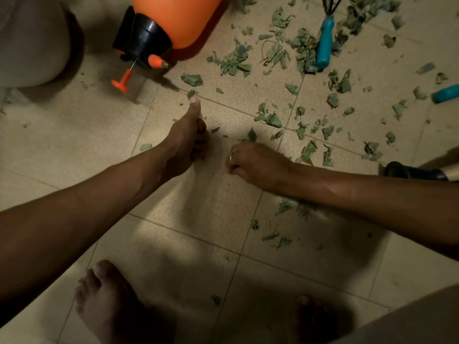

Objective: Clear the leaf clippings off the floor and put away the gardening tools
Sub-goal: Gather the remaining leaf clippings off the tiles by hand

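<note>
Clearly early on: the left hand [188, 142] is fisted, thumb out toward a scrap, and the right hand [258, 162] is curled. Whether either holds leaves, I cannot tell. Clippings [268, 117] litter the floor [74, 145] ahead and rightward, while sprayer [173, 21], rake [324, 43] and a teal handle [445, 93] lie out — nothing stowed.

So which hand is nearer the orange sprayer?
Left. The left hand lies just below the orange sprayer, thumb pointing toward it; the right hand sits farther off, lower right.
</note>
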`<move>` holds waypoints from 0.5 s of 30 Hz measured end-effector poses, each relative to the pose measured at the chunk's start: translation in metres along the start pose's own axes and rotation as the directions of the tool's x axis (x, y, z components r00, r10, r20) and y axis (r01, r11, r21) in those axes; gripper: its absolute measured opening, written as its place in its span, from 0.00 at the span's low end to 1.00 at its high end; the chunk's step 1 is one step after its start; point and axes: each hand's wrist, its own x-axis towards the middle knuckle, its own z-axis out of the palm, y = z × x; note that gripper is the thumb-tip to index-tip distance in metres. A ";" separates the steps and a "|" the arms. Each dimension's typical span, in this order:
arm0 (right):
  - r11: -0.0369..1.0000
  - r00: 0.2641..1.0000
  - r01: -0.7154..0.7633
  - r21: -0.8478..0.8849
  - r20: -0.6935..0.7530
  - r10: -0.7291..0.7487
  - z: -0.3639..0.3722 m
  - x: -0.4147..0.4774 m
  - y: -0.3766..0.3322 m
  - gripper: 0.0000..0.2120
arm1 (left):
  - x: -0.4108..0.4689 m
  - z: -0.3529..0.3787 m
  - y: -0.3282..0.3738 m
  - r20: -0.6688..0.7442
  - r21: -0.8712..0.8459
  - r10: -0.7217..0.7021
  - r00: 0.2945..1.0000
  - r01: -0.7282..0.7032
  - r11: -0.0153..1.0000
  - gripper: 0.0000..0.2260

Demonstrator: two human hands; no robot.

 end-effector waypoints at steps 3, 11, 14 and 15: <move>0.916 0.969 -0.188 0.353 -0.086 0.232 -0.027 -0.001 0.000 0.10 | 0.000 0.007 -0.002 0.031 -0.052 0.006 0.999 -0.004 0.999 0.26; 0.805 0.916 -0.121 0.581 -0.247 0.316 -0.066 0.009 -0.020 0.05 | -0.008 0.045 0.001 0.230 -0.241 -0.015 0.973 0.072 0.968 0.40; 0.897 0.922 -0.111 0.428 -0.293 0.254 -0.065 0.007 -0.016 0.04 | -0.009 0.055 0.008 0.270 -0.305 -0.029 0.962 0.114 0.945 0.40; 0.929 0.919 -0.106 0.355 -0.322 0.228 -0.063 0.006 -0.012 0.04 | -0.009 0.056 0.010 0.276 -0.296 -0.033 0.961 0.118 0.948 0.39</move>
